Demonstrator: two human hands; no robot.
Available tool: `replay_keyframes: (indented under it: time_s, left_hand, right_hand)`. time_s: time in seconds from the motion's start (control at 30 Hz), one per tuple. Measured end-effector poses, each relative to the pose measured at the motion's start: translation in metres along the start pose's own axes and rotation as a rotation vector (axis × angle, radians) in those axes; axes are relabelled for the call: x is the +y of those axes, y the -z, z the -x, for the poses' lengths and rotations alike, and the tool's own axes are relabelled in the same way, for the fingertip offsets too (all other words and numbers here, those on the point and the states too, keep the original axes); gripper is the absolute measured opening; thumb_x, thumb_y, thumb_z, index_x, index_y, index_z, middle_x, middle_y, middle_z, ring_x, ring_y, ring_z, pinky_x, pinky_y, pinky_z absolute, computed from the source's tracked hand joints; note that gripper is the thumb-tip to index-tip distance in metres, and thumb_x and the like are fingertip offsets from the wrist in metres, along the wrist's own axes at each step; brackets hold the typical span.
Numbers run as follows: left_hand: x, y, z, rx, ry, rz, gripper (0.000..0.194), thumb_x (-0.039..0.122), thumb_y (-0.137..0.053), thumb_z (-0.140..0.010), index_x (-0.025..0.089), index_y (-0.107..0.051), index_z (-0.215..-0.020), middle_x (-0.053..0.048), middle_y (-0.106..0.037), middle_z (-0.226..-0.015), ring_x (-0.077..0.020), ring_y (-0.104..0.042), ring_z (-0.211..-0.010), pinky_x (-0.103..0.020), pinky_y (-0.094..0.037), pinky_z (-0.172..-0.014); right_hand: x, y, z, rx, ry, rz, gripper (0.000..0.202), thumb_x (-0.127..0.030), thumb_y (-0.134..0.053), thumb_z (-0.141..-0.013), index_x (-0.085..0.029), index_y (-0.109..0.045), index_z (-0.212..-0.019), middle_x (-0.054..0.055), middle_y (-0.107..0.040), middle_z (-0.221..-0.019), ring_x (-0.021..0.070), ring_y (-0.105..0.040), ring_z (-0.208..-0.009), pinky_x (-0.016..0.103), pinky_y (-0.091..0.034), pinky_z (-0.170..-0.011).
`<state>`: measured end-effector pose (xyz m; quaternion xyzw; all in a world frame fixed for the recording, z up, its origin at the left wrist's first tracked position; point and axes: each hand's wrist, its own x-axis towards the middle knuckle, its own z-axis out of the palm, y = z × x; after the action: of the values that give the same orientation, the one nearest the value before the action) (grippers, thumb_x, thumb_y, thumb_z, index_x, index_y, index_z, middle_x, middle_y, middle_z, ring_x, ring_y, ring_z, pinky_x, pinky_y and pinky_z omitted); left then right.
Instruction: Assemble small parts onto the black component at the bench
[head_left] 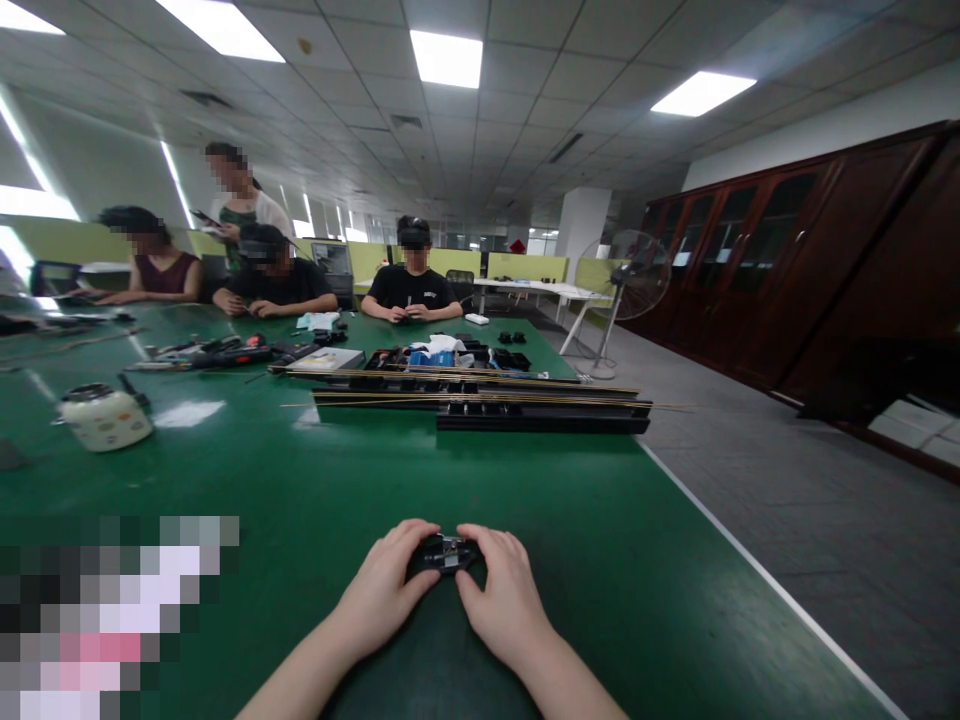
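Note:
A small black part with bright metal pieces in its middle is held low over the green tabletop, close in front of me. My left hand is closed on its left end, thumb at the near edge and fingers along the far edge. On the opposite end my right hand grips it the same way. The part's exact kind is too small to make out, and its two ends are partly hidden by my fingers.
Beyond my hands, long black rails with thin brass-coloured rods lie across the green table. A patterned cream jar stands at left, tools behind it. Several people sit or stand at the far side. A fan stands at right.

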<state>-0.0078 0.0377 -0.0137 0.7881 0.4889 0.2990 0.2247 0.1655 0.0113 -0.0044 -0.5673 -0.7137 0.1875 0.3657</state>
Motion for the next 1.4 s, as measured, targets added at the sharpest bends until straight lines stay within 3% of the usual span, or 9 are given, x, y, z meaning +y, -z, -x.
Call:
replay_keyframes:
  time_s: [0.4,0.7,1.0,1.23,1.4]
  left_hand:
    - [-0.010,-0.003,0.001,0.035,-0.016,0.029,0.044,0.022,-0.057,-0.072,0.023,-0.050,-0.116,-0.008,-0.060,-0.111,-0.0234,-0.054,-0.103,-0.041,-0.042,-0.090]
    - [-0.005,0.000,0.001,-0.002,-0.005,0.019,0.034,0.020,-0.056,-0.073,0.023,-0.053,-0.106,-0.006,-0.060,-0.107,-0.0225,-0.054,-0.100,-0.040,-0.043,-0.088]
    - [-0.008,-0.003,0.000,0.011,0.016,0.047,0.046,0.020,-0.057,-0.071,0.022,-0.048,-0.116,-0.008,-0.059,-0.111,-0.0230,-0.054,-0.102,-0.041,-0.042,-0.090]
    - [-0.005,-0.002,-0.001,0.012,-0.001,0.034,0.034,0.021,-0.057,-0.071,0.022,-0.055,-0.105,-0.007,-0.061,-0.107,-0.0227,-0.055,-0.099,-0.040,-0.043,-0.088]
    - [-0.008,-0.005,0.000,0.040,-0.002,0.059,0.043,0.022,-0.058,-0.071,0.023,-0.050,-0.114,-0.007,-0.059,-0.111,-0.0227,-0.055,-0.102,-0.041,-0.043,-0.090]
  right_hand:
    - [0.000,-0.002,-0.002,-0.016,-0.020,0.032,0.038,-0.014,-0.049,-0.070,-0.023,-0.057,-0.105,0.004,-0.062,-0.104,0.0208,-0.053,-0.102,0.041,-0.031,-0.098]
    - [0.001,-0.003,-0.002,-0.007,-0.026,0.012,0.036,-0.015,-0.050,-0.068,-0.022,-0.057,-0.103,0.003,-0.062,-0.104,0.0206,-0.053,-0.102,0.039,-0.033,-0.097]
    - [0.001,-0.002,-0.002,-0.006,-0.022,0.017,0.036,-0.016,-0.051,-0.068,-0.023,-0.057,-0.103,0.004,-0.062,-0.103,0.0210,-0.054,-0.102,0.040,-0.032,-0.097]
    - [0.001,-0.001,-0.002,-0.001,-0.020,0.011,0.035,-0.015,-0.051,-0.069,-0.023,-0.058,-0.102,0.003,-0.063,-0.102,0.0203,-0.054,-0.100,0.038,-0.034,-0.095]
    - [0.002,-0.002,-0.002,-0.005,-0.010,0.018,0.034,-0.016,-0.051,-0.069,-0.023,-0.058,-0.102,0.003,-0.063,-0.103,0.0203,-0.055,-0.101,0.039,-0.032,-0.097]
